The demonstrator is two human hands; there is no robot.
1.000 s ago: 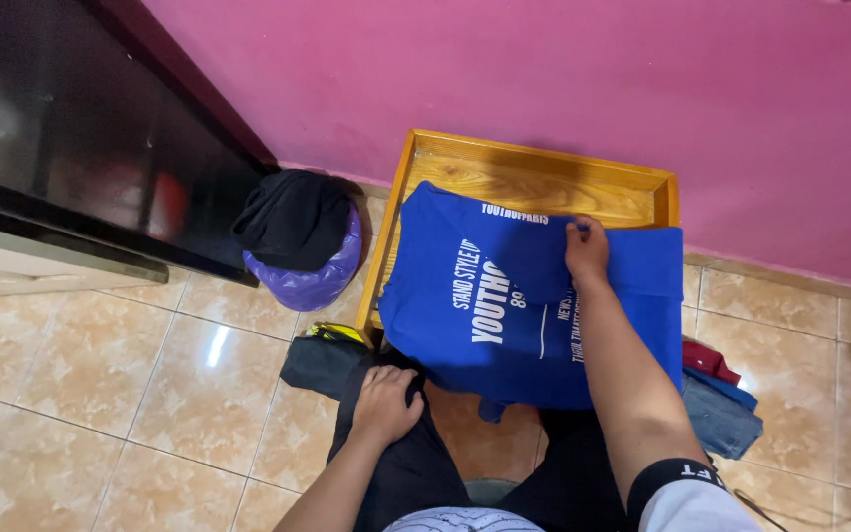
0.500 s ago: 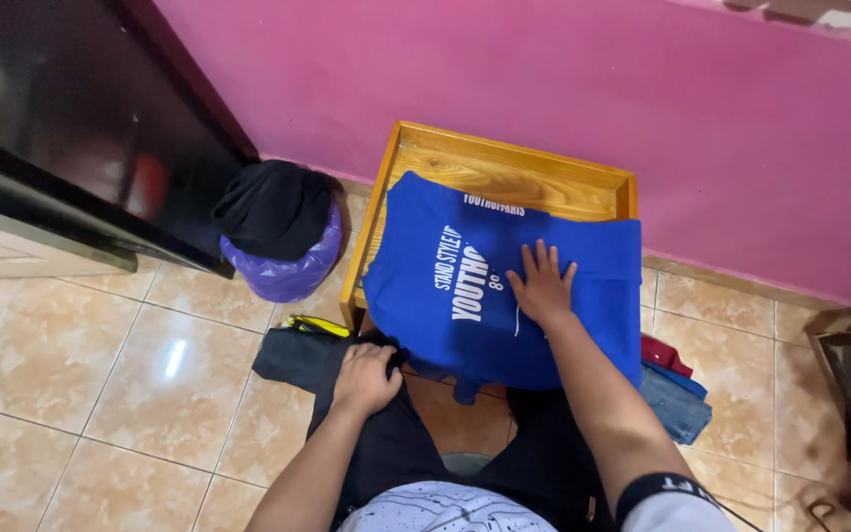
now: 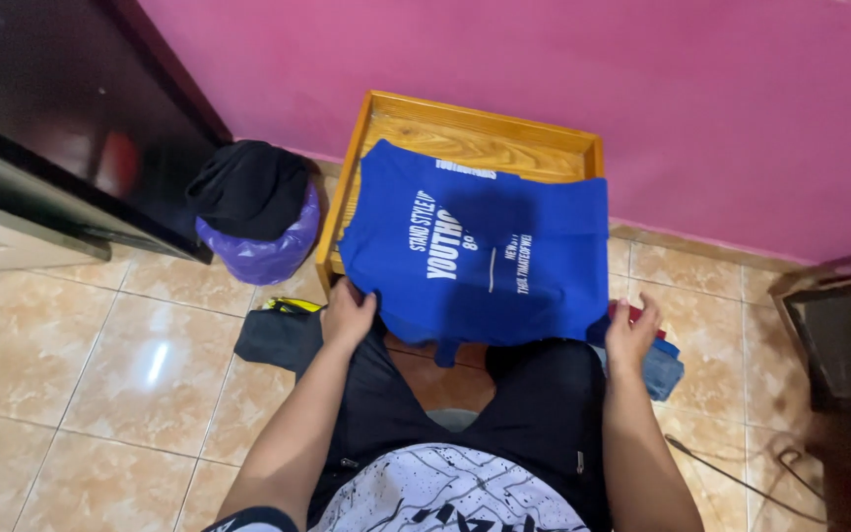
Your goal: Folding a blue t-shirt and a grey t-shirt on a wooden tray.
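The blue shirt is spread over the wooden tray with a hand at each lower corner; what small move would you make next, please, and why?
Probably fold the near edge away toward the wall. The blue shirt lies flat on the wooden tray, its lower hem hanging off toward the lap. The left hand and right hand sit at its two near corners, placed to lift both together.

Blue T-shirt (image 3: 485, 251) spread over wooden tray (image 3: 465, 128). Left hand (image 3: 347, 313) grips its near-left edge; right hand (image 3: 630, 333) at near-right corner, fingers open.
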